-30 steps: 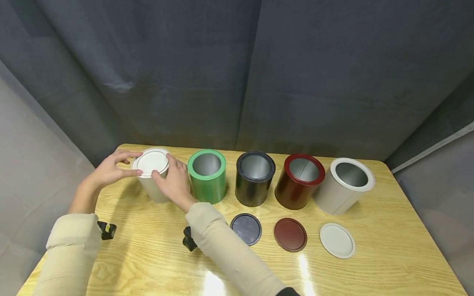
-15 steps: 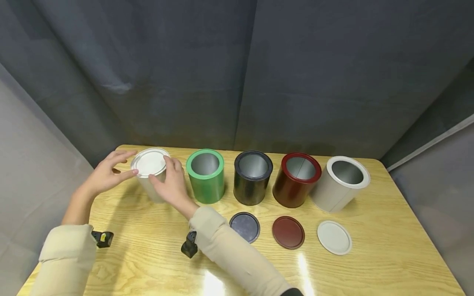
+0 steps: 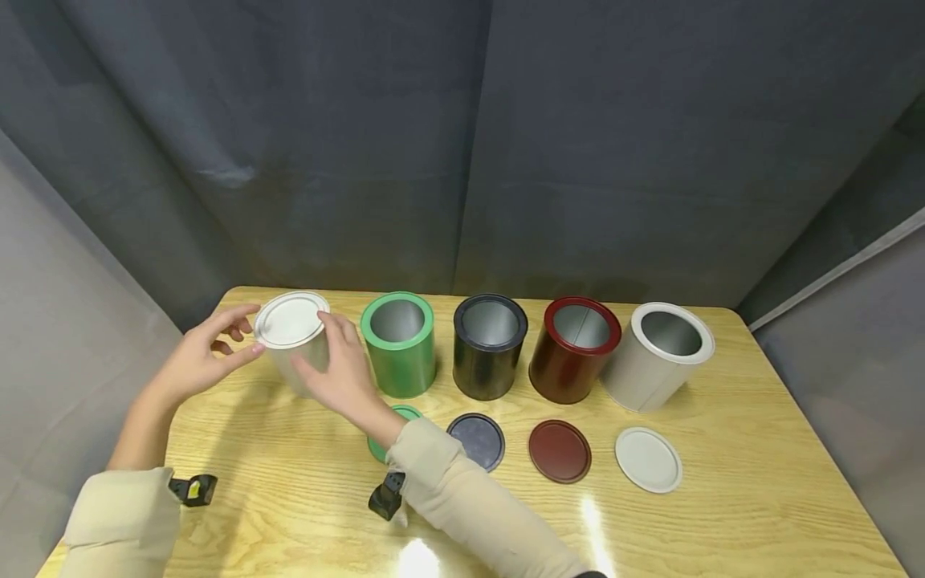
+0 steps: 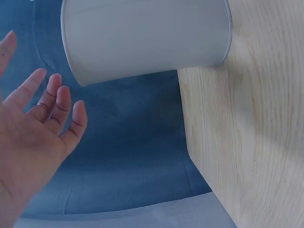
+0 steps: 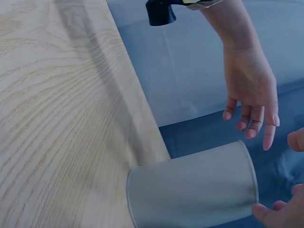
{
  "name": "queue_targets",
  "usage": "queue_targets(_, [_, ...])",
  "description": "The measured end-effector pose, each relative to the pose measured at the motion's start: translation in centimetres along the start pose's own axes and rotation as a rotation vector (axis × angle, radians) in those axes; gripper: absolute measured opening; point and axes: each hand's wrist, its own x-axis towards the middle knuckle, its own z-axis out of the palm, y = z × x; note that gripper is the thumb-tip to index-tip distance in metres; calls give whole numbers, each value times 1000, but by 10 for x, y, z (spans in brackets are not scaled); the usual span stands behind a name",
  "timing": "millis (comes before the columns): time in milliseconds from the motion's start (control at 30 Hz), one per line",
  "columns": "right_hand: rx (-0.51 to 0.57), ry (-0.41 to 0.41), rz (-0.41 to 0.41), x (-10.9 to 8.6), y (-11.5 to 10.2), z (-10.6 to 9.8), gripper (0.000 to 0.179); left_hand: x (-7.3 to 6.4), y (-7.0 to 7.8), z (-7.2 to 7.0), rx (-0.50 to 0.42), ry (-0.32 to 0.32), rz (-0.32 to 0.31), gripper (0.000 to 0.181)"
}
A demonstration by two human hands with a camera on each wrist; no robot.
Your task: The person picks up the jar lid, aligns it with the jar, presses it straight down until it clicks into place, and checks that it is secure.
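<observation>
Lidded white can (image 3: pixel 285 355) is sitting just left of the green can (image 3: pixel 401 363). I'm resting my right hand (image 3: pixel 338 365) between them, fingers loose, can't tell if they're touching. My left hand (image 3: pixel 205 353) is hanging relaxed further left. Green lid (image 3: pixel 376 449) is lying in front of the green can.

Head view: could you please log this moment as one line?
Lidded white can: upright; left hand: apart from it; right hand: beside it, contact unclear; green can, black can, red can, far-right white can: uncovered
</observation>
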Motion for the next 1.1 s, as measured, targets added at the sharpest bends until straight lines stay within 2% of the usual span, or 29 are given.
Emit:
queue_targets(167, [13,-7,-35,-6,-1,-9,60,-6,4,4,-50,13,38,52])
queue_targets(400, [7,-60,-95,-13,2,-22,57,-10,11,12,-124,30,98,54])
queue_targets(733, [-31,-107,-168,-26,6,-37,55,-17,20,27,-136,79,100,55])
queue_targets(1033, [-72,-154,-224,-38,6,-54,55,-22,29,36,-235,79,135,56])
queue_targets(1100, [-67,-174,-222,-40,7,-58,55,-23,39,36,-242,81,152,56])
